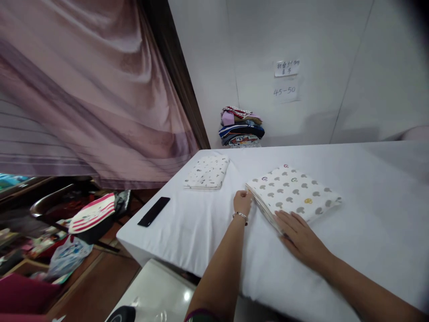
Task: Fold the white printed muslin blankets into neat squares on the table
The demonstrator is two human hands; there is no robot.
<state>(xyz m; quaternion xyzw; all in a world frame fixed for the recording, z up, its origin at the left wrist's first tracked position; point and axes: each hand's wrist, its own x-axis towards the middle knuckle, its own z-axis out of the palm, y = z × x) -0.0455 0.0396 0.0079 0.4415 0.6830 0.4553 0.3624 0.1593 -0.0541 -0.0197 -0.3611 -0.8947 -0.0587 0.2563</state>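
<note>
A folded white cloth (pixel 295 192) printed with grey, yellow and purple mushroom-like shapes lies turned at an angle on the white-covered table (pixel 375 214). My left hand (pixel 242 202), with a bracelet at the wrist, has its fingers curled at the cloth's left corner and pinches that edge. Along the near edge lies my right hand (pixel 298 232), fingers stretched out flat, the fingertips resting on the cloth. Farther left sits a second folded white cloth (pixel 207 172) with small dark prints, apart from both hands.
A black phone-like slab (pixel 154 211) lies near the table's left edge. Behind the table a stack of folded fabrics (pixel 241 127) stands against the wall. Pink curtains (pixel 110 80) hang at left, above a chair (pixel 50 205) and a plastic bag (pixel 69 257). A white appliance-like surface (pixel 156 290) stands below the front edge.
</note>
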